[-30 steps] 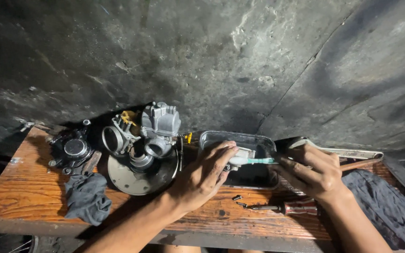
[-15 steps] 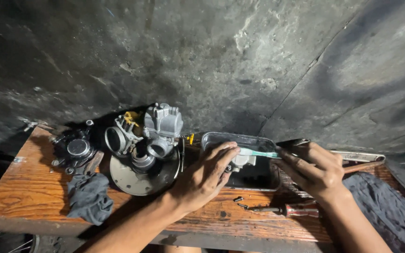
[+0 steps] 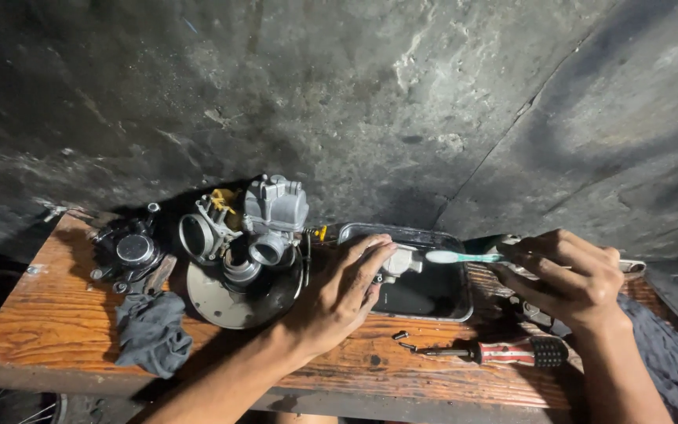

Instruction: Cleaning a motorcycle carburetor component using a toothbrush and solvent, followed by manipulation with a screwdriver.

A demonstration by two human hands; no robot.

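Toothbrush, pale green plastic (image 3: 464, 257), pinched in right hand (image 3: 566, 283) fingers, bristle end touching small white metal part (image 3: 402, 261) gripped by left hand (image 3: 347, 294) fingertips over shallow rectangular metal tray (image 3: 453, 310) of dark liquid. Left of tray, grey carburettor (image 3: 264, 224) on round plate. In front, red-handled screwdriver (image 3: 504, 352) on worn wooden bench (image 3: 49, 314) against rough concrete wall.
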